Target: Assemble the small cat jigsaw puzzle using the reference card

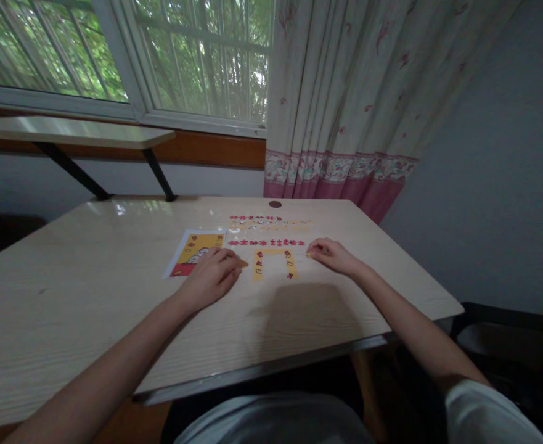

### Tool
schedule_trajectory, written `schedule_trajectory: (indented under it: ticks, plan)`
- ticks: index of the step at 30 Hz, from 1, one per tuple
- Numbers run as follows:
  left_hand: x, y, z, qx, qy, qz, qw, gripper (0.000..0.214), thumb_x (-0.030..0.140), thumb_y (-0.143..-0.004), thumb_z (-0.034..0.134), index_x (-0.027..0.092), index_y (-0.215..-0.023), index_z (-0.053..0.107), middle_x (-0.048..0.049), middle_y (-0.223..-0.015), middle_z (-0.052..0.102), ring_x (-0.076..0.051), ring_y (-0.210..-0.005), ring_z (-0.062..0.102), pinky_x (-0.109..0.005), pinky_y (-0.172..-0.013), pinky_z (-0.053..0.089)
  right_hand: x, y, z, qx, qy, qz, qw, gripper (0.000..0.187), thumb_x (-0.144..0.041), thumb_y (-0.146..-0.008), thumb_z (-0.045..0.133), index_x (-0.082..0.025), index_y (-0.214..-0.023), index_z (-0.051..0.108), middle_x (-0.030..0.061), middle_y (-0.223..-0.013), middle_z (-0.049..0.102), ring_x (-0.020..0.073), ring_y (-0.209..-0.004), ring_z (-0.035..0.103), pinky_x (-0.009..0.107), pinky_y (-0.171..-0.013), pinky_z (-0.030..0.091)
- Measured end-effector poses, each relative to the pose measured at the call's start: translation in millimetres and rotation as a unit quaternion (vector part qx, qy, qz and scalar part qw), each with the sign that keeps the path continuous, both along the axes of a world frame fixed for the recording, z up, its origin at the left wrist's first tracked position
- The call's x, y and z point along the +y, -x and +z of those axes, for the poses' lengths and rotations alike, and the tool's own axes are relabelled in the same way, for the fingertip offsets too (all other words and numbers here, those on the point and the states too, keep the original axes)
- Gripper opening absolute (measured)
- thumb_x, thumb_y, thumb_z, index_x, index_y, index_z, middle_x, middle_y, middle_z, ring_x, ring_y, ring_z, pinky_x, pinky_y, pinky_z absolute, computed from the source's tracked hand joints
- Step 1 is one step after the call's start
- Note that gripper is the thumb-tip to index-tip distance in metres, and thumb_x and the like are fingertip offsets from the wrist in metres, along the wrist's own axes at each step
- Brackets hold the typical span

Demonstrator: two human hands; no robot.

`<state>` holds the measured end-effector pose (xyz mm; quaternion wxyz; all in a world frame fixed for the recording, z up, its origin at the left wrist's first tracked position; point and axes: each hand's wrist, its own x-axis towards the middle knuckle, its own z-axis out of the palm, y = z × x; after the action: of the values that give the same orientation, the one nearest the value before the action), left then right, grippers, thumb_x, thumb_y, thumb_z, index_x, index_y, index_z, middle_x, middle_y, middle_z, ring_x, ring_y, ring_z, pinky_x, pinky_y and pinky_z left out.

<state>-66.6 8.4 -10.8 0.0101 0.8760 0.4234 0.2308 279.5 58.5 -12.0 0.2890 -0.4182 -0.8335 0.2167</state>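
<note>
From my end I see one table bearing everything: one printed sheet, one part-built border and several rows of small pieces. The sheet carries a yellow and red picture with a white figure in it, partly covered by my left hand. That hand is palm down, fingers loosely curled, with an orange piece at the fingertips; I cannot tell whether it is gripped or pressed to the tabletop. My right hand has thumb and forefinger pinched together on one small yellow piece, just right of the border. The border, between the hands, has three sides, open toward me, with three marks down each upright. Beyond it I count two red rows, with yellow and whitish pieces between them, too small to number.
</note>
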Motion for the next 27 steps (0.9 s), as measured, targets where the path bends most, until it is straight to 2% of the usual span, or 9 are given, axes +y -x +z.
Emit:
schedule_trajectory:
  ticks: [4, 7, 10, 14, 18, 21, 25, 27]
  plan:
    - [-11, -23, 11.6, -0.1, 0.101, -0.045, 0.989, 0.027, 0.027, -0.087, 0.043, 0.017, -0.092, 0.068, -0.0079, -0.092, 0.066, -0.019, -0.086, 0.056, -0.033, -0.078, 0.044, -12, 24, 5.7, 0.076, 0.041, -0.003, 0.996, 0.022, -0.032, -0.084, 0.055, -0.017, -0.092, 0.069, 0.0046, -0.085, 0.066, 0.012, -0.066, 0.052, 0.026, -0.061, 0.039]
    - [-16, -45, 20.5, -0.134, 0.196, -0.027, 0.971, 0.025, 0.028, -0.083, 0.048, 0.018, -0.089, 0.07, -0.0058, -0.083, 0.068, -0.016, -0.072, 0.057, -0.027, -0.064, 0.043, -19, 42, 8.7, 0.127, 0.075, 0.019, 0.989, 0.025, -0.037, -0.08, 0.061, -0.017, -0.091, 0.07, 0.0055, -0.085, 0.067, 0.0134, -0.071, 0.056, 0.027, -0.064, 0.043]
    - [-14, -62, 22.9, -0.182, 0.256, -0.003, 0.95, 0.026, 0.031, -0.08, 0.052, 0.016, -0.085, 0.071, -0.0045, -0.073, 0.068, -0.014, -0.062, 0.054, -0.025, -0.057, 0.039, -24, 55, 9.6, 0.153, 0.091, 0.045, 0.983, 0.03, -0.041, -0.077, 0.065, -0.016, -0.091, 0.07, 0.0058, -0.082, 0.067, 0.0137, -0.071, 0.058, 0.027, -0.064, 0.046]
    - [-7, -76, 17.0, -0.232, 0.285, 0.002, 0.93, 0.026, 0.035, -0.075, 0.057, 0.015, -0.081, 0.072, -0.0035, -0.066, 0.065, -0.013, -0.057, 0.051, -0.024, -0.052, 0.035, -30, 64, 9.3, 0.149, 0.091, 0.071, 0.982, 0.028, -0.04, -0.075, 0.066, -0.015, -0.09, 0.068, 0.0041, -0.076, 0.066, 0.0128, -0.068, 0.06, 0.025, -0.062, 0.047]
    - [-7, -82, 9.9, -0.24, 0.282, 0.002, 0.929, 0.025, 0.037, -0.073, 0.059, 0.016, -0.076, 0.072, 0.0004, -0.055, 0.056, -0.01, -0.051, 0.043, -0.022, -0.048, 0.029, -36, 69, 7.7, 0.145, 0.07, 0.067, 0.985, 0.026, -0.04, -0.077, 0.064, -0.018, -0.091, 0.068, 0.0023, -0.075, 0.067, 0.0124, -0.067, 0.062, 0.025, -0.062, 0.049]
    - [-7, -83, 7.7, -0.287, 0.288, 0.027, 0.913, 0.026, 0.039, -0.073, 0.059, 0.015, -0.071, 0.071, 0.0013, -0.053, 0.054, -0.01, -0.05, 0.041, -0.022, -0.048, 0.027, -37, 69, 6.5, 0.145, -0.006, 0.03, 0.989, 0.026, -0.04, -0.082, 0.06, -0.019, -0.093, 0.067, 0.0034, -0.079, 0.068, 0.0132, -0.07, 0.062, 0.027, -0.065, 0.048]
    - [-4, -81, 9.2, -0.376, 0.322, 0.038, 0.868, 0.027, 0.041, -0.068, 0.062, 0.015, -0.063, 0.067, -0.0004, -0.057, 0.058, -0.011, -0.053, 0.044, -0.024, -0.051, 0.032, -36, 65, 5.2, 0.079, -0.205, 0.006, 0.976, 0.022, -0.041, -0.082, 0.062, -0.023, -0.092, 0.069, 0.0047, -0.085, 0.07, 0.0169, -0.08, 0.061, 0.033, -0.076, 0.044]
    - [-3, -80, 9.6, -0.391, 0.333, 0.036, 0.857, 0.026, 0.041, -0.065, 0.063, 0.015, -0.062, 0.066, -0.0003, -0.056, 0.058, -0.01, -0.052, 0.044, -0.024, -0.051, 0.032, -35, 63, 4.0, 0.038, -0.264, 0.009, 0.964, 0.022, -0.042, -0.082, 0.062, -0.024, -0.092, 0.07, 0.0044, -0.082, 0.07, 0.0171, -0.078, 0.06, 0.033, -0.075, 0.042]
